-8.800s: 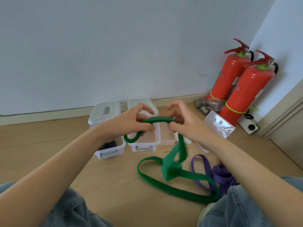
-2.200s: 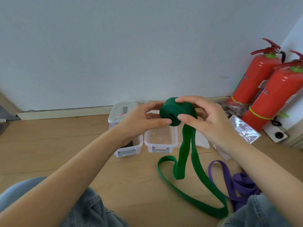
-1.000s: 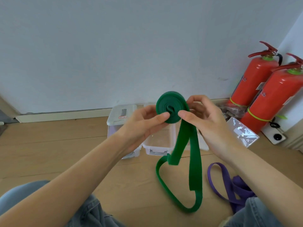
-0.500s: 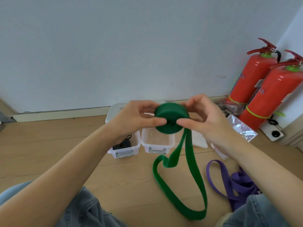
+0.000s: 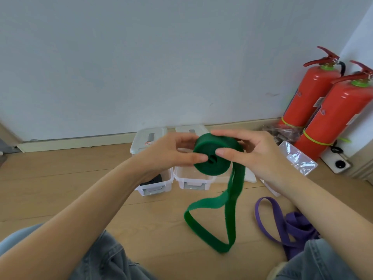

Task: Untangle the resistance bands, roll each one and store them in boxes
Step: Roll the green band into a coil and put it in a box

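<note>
Both hands hold the green band (image 5: 212, 156) above the floor (image 5: 60, 182): the left hand (image 5: 171, 153) pinches the rolled part from the left, the right hand (image 5: 256, 152) from the right, thumbs on its near face. Its loose end hangs to the floor. Two open boxes (image 5: 191, 182) sit just beyond; a purple band (image 5: 286, 225) lies near right.

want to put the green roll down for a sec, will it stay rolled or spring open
The green band will probably loosen: both hands pinch the coil, and nothing fastens it. Its free tail hangs limp, so it is likely floppy. On its edge it could roll.
</note>
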`<state>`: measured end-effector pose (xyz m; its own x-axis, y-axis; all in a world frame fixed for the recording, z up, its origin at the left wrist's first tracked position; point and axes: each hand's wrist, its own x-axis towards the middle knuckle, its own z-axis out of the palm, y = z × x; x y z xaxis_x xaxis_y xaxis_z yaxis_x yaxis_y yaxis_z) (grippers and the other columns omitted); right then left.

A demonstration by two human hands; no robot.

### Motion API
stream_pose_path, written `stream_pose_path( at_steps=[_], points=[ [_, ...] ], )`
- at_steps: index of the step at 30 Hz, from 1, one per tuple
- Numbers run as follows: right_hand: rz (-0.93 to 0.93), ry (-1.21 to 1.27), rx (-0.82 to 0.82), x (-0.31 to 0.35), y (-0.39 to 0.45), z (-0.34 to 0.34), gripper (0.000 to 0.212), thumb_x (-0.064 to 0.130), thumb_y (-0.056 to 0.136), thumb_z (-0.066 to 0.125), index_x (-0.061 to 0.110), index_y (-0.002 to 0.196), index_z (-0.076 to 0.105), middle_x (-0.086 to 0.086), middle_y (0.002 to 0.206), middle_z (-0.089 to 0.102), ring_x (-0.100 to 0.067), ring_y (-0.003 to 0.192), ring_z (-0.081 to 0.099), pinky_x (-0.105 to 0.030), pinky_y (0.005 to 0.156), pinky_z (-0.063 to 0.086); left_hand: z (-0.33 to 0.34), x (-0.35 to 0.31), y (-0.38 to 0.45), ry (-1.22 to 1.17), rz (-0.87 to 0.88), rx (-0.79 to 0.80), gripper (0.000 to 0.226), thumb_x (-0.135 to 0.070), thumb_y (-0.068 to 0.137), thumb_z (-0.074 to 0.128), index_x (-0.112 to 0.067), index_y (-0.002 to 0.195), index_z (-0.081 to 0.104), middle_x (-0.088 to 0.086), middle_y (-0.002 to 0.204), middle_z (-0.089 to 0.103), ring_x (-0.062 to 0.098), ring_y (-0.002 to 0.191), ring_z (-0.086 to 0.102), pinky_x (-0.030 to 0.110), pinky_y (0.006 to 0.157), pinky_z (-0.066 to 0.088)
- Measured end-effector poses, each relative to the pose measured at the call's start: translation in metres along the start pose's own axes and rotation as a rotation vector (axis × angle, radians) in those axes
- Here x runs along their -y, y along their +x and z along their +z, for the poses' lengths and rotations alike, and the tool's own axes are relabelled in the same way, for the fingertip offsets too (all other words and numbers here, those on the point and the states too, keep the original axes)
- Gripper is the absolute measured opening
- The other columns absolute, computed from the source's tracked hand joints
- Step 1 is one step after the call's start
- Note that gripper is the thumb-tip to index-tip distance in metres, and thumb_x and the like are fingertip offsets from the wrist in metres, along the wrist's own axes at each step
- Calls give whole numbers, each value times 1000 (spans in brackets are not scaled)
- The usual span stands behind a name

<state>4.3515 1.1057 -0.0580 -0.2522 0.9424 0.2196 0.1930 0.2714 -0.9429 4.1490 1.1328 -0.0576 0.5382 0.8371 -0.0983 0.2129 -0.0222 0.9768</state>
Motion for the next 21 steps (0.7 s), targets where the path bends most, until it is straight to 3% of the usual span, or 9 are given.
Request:
stream_pose_path(
  at_steps=[4,6,8,11,14,18,21],
  points=[
    [76,268,-26,-4,4,-4,46,37,60,81,34,104,69,-5,99,72,-23,95,68,-34,85,53,1,1,2,-154,19,-51,39,-28,64,72,-20,103,67,-2,104,72,13,96,68,19,76,53],
    [109,369,-86,-5,6,-2,49,38,57,79,26,102,65,-8,94,73,-24,86,69,-28,73,55,5,1,3,-222,17,-76,44,-27,64,73,-16,106,66,2,105,71,17,98,68,24,80,55],
    [131,377,-130,-7,7,1,55,41,54,79,21,102,60,-4,100,71,-20,88,69,-28,72,54,9,3,5,-277,20,-103,50,-27,64,73,-11,110,64,6,108,70,20,101,67,28,85,54],
    [147,299,-169,-9,5,2,64,42,51,83,23,105,54,2,110,63,-16,96,67,-33,79,55,14,7,7,-360,25,-141,49,-23,64,72,-11,111,64,7,109,70,20,102,66,27,86,54],
    [93,73,-167,-7,1,-1,53,39,55,78,23,99,53,6,102,62,-12,91,66,-28,77,56,12,9,7,-344,-2,-126,46,-17,67,71,-12,112,63,5,112,69,17,102,66,24,85,54],
    [-47,-313,-74,-1,-2,-7,29,23,67,79,25,91,63,7,95,66,-13,90,64,-38,84,53,4,5,5,31,16,-13,43,-9,76,73,-25,114,61,-15,110,68,0,97,65,10,75,50],
    [-118,-387,-10,0,-2,-3,28,27,68,77,24,95,69,10,93,66,-9,90,62,-37,84,52,7,2,6,156,19,35,34,-11,73,76,-28,100,66,-19,94,71,-1,85,68,7,67,47]
  ],
)
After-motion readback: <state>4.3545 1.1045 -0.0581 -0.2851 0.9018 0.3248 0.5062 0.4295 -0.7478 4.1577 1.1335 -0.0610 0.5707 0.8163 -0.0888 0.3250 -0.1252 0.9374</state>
